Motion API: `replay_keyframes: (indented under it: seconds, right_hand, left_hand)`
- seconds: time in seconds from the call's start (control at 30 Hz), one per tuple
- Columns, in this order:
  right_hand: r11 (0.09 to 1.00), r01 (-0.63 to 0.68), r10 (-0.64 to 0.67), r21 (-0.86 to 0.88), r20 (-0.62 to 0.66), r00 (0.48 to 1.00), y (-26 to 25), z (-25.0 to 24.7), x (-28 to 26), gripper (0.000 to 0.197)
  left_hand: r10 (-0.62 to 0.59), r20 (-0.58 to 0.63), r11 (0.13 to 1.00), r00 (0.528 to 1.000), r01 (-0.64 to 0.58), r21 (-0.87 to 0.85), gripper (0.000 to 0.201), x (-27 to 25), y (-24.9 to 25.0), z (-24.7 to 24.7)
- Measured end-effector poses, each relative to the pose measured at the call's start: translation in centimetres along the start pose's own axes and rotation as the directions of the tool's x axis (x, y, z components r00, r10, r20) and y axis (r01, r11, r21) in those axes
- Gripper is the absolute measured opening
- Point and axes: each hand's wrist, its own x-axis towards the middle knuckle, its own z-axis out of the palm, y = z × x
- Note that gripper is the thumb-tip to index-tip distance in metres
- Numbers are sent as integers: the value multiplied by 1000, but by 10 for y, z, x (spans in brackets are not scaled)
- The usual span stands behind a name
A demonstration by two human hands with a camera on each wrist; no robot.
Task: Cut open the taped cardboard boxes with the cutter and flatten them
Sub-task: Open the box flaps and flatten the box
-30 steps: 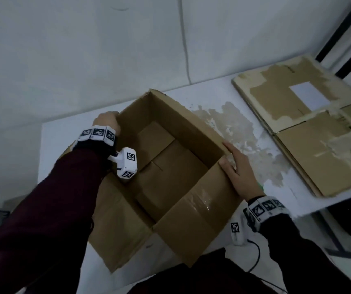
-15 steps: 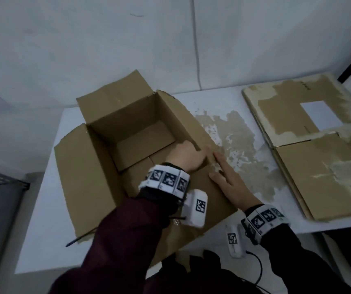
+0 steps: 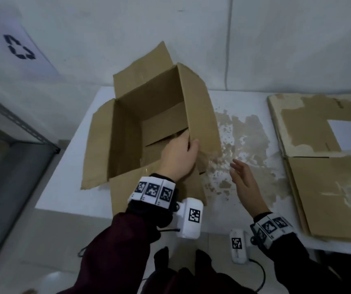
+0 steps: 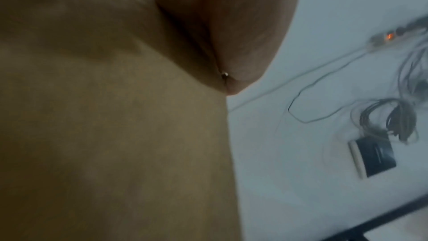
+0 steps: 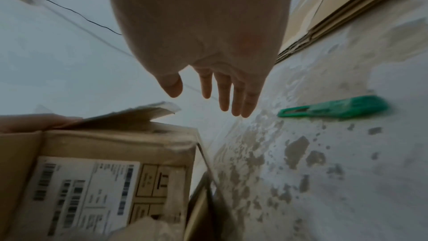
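Observation:
An open brown cardboard box (image 3: 149, 115) stands on the white table (image 3: 68, 196), its flaps spread outward. My left hand (image 3: 179, 158) grips the near end of the box's right wall, fingers inside and thumb outside. In the left wrist view only cardboard (image 4: 104, 125) and part of that hand show. My right hand (image 3: 244, 181) hovers open just right of the box, fingers straight, touching nothing. The right wrist view shows the box's labelled side (image 5: 97, 180) and a green cutter (image 5: 336, 107) lying on the table beyond my fingers (image 5: 222, 96).
Flattened cardboard sheets (image 3: 327, 166) are stacked at the table's right end. The tabletop between box and stack is scuffed with brown patches (image 3: 242, 141). A grey metal shelf frame (image 3: 11, 132) stands to the left. A wall runs right behind the table.
My left hand has shifted from inside the box onto its right wall. My right hand has lifted off the box and hangs free. The box's right wall leans further in.

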Motion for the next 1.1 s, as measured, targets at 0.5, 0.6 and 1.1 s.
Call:
replay_keyframes:
  seconds: [0.5, 0.6, 1.1]
  right_hand:
    - [964, 246, -250, 102, 31, 968, -93, 101, -6, 45]
    - [952, 303, -304, 50, -3, 953, -94, 126, -9, 33]
    - [885, 355, -421, -301, -188, 888, -93, 177, -22, 34]
  left_hand:
    - [-46, 90, 501, 995, 101, -859, 33, -19, -105, -110]
    - [0, 143, 616, 990, 112, -779, 31, -24, -130, -126]
    - [413, -377, 897, 829, -299, 325, 21, -78, -75, -146]
